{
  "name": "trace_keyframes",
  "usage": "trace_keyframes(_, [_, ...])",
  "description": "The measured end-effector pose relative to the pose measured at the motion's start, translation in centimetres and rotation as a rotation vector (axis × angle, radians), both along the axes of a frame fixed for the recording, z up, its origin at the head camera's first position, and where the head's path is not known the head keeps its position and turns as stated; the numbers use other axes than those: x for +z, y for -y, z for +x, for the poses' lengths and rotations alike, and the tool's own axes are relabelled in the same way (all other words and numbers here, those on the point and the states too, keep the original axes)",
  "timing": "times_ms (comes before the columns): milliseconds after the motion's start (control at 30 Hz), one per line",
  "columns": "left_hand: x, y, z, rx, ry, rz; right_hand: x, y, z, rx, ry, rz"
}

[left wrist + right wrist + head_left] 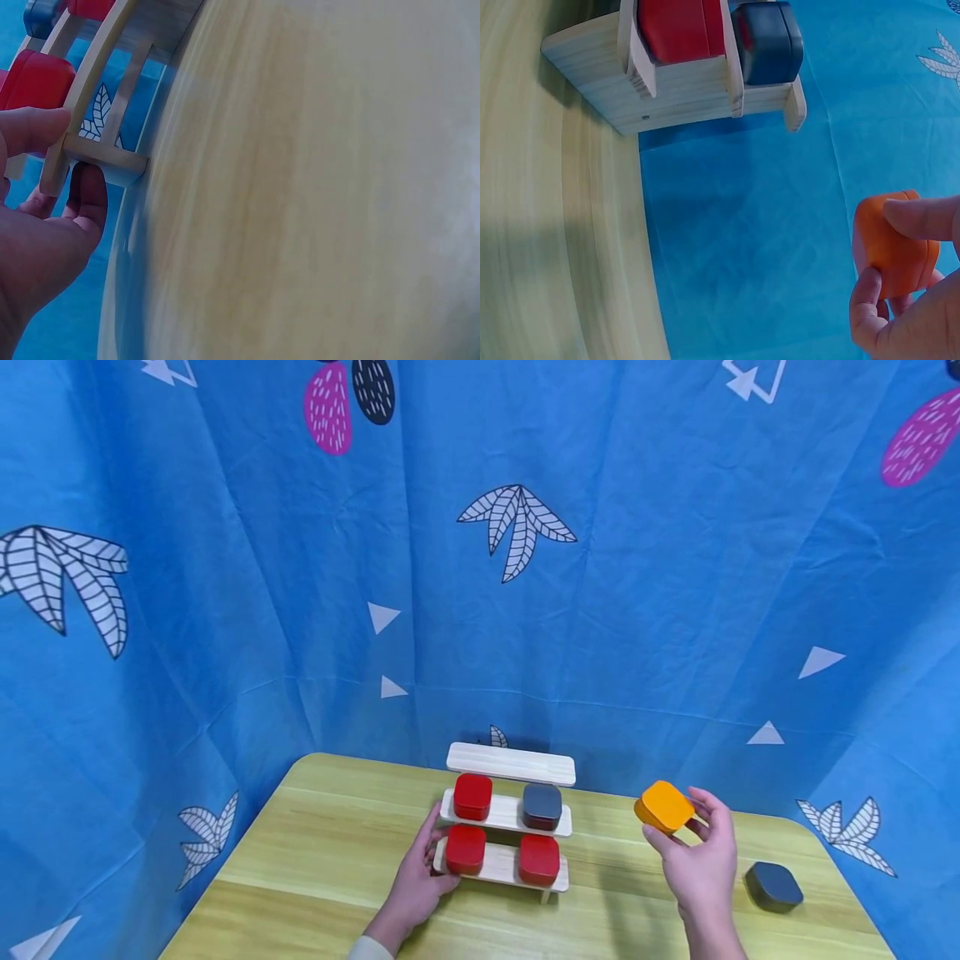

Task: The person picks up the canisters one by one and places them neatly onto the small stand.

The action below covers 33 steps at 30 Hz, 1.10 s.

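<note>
A three-tier wooden rack (498, 864) stands near the back of the table. On its lowest tier sit two red boxes, a left one (466, 850) and a right one (538, 860). The middle tier bears a red box (472, 797) at left and a dark grey-lidded box (542, 807) at right; the top tier (512, 763) is bare. My left hand (417, 878) grips the left end of the lowest tier, thumb above and fingers below in the left wrist view. Right of the rack, my right hand (703, 858) holds an orange box (896, 244) in the air between thumb and fingers.
A dark grey box (774, 887) lies on the wooden table (300, 860) at the right, beyond my right hand. Blue patterned cloth (480, 635) hangs behind the table and along both sides.
</note>
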<state>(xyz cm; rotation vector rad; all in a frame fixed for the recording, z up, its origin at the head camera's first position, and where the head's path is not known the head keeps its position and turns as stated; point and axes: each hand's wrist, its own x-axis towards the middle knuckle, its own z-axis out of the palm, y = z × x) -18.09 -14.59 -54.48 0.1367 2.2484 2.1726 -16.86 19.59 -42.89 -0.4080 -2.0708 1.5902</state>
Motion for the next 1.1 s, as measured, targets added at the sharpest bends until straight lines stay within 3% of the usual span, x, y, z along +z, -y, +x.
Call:
trace_keyframes(533, [0.1,0.0,0.1,0.006,0.006,0.005,1.2,1.3,-1.0,0.079,-0.057,0.009])
trace_keyframes(1100, [0.3,-0.1,0.1,0.013,0.019,-0.029,1.0,3.0,-1.9,0.150,-0.107,0.010])
